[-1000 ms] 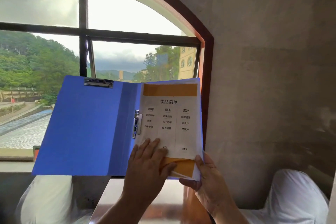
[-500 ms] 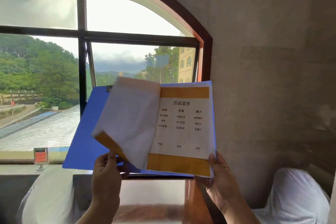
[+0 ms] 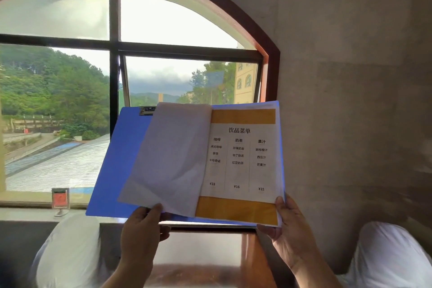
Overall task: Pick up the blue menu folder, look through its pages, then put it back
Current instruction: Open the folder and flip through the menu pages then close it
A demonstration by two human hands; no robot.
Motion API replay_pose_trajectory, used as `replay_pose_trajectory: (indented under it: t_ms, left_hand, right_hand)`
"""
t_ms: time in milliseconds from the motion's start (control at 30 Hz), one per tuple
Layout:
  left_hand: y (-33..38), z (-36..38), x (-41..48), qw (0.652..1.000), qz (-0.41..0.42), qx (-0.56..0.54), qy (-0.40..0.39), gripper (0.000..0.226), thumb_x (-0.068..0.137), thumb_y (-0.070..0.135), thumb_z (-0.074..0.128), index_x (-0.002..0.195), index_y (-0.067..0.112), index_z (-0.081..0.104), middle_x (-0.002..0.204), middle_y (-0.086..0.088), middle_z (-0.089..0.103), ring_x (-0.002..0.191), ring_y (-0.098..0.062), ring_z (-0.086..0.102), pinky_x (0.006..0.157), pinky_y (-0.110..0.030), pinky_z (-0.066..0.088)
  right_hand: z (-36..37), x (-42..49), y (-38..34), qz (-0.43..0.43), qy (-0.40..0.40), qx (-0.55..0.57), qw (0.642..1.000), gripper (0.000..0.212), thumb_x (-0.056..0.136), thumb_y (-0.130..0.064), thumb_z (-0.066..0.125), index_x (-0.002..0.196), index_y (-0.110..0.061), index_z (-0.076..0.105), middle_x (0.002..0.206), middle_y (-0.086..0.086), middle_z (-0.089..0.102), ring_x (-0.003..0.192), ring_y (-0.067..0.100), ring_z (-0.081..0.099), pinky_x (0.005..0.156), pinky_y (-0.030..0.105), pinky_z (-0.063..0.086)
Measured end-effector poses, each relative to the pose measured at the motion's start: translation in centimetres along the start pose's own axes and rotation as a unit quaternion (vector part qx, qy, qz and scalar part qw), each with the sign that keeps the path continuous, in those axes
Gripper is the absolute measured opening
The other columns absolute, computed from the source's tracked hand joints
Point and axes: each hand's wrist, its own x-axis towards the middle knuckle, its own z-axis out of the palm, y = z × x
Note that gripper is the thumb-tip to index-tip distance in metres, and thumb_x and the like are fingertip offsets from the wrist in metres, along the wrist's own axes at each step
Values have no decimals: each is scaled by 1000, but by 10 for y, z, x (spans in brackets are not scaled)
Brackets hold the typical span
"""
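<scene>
Both hands hold the open blue folder [image 3: 117,166] up in the centre of the frame, in front of an arched window [image 3: 112,54]. The left hand [image 3: 142,238] pinches the lower edge of a loose white page [image 3: 170,159], thumb on its front; the right hand [image 3: 289,231] grips the folder's lower right corner, thumb pressed on the paper. The folder is smooth, matt blue card with a dark metal clip [image 3: 147,110] at the top edge of its left flap. The turned page is thin and creased, its back blank. The right-hand menu sheet [image 3: 240,161] has orange bands at top and bottom and three columns of black print with prices. Below lie a glossy wooden table [image 3: 210,271] and white rounded chair backs [image 3: 70,252] at both lower corners.
</scene>
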Motion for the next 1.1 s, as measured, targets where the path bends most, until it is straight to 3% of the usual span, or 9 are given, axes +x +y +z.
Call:
replay_pose_trajectory:
  t_ms: [167, 333, 433, 500, 600, 700, 833, 967, 1100]
  left_hand:
    - [6, -2, -15, 990, 54, 129, 35, 42, 97, 33, 66, 62, 11, 72, 53, -4, 73, 45, -25, 67, 54, -34, 53]
    - [21, 16, -45, 921, 275, 273, 31, 46, 94, 41, 69, 58, 16, 55, 48, -2, 58, 53, -18, 58, 54, -30, 43]
    - [30, 39, -58, 811, 471, 344, -37, 30, 84, 58, 64, 94, 32, 76, 96, 15, 78, 93, -10, 69, 82, -29, 54]
    - [27, 53, -57, 749, 520, 401, -84, 67, 82, 70, 63, 129, 24, 72, 137, 0, 73, 130, -20, 65, 111, -43, 47]
    - [22, 64, -50, 720, 518, 453, -89, 75, 88, 76, 56, 140, 24, 67, 157, -8, 59, 146, -31, 54, 121, -58, 39]
    - [21, 65, -45, 731, 523, 432, -78, 52, 93, 66, 57, 123, 28, 75, 147, -6, 68, 138, -32, 60, 114, -59, 48]
    - [26, 64, -37, 739, 573, 353, -25, 25, 96, 40, 63, 85, 21, 74, 95, 1, 79, 90, -26, 69, 81, -42, 54]
    - [35, 54, -33, 887, 408, 217, -3, 30, 102, 46, 56, 78, 30, 62, 64, 10, 59, 62, -8, 49, 57, -20, 37]
    - [35, 38, -26, 984, 174, -47, 11, 40, 95, 62, 49, 79, 27, 60, 60, 10, 50, 57, -17, 46, 54, -27, 45]
  right_hand:
    - [2, -1, 1, 6, 8, 5, 1000, 29, 98, -30, 59, 122, -21, 73, 119, 18, 78, 97, 38, 79, 54, 44, 67]
    - [13, -5, 6, 19, 6, 11, 1000, 31, 96, -33, 61, 123, -24, 74, 121, 18, 78, 102, 41, 77, 57, 46, 67]
    - [24, -8, 12, 28, 4, 11, 1000, 28, 92, -33, 63, 116, -25, 77, 118, 20, 78, 98, 41, 78, 55, 47, 67]
    - [32, -10, 16, 31, -1, 31, 999, 35, 91, -32, 63, 122, -20, 74, 122, 25, 75, 99, 44, 77, 58, 53, 66]
    - [42, -13, 14, 53, -20, 70, 996, 48, 92, -30, 62, 135, -11, 63, 131, 29, 69, 104, 52, 72, 63, 63, 65]
    - [46, -15, 10, 51, -20, 69, 996, 38, 94, -25, 60, 128, -11, 67, 125, 27, 71, 89, 44, 77, 51, 53, 66]
    - [40, -17, 9, 21, -6, 37, 999, 30, 105, -20, 48, 127, -10, 66, 110, 20, 80, 83, 36, 80, 48, 46, 65]
    - [34, -21, 1, 1, 6, 10, 1000, 36, 97, -28, 57, 128, -13, 68, 112, 20, 79, 85, 37, 79, 47, 42, 65]
    - [30, -19, -6, -14, 16, -11, 1000, 36, 91, -32, 59, 123, -19, 70, 105, 12, 82, 82, 32, 80, 47, 40, 65]
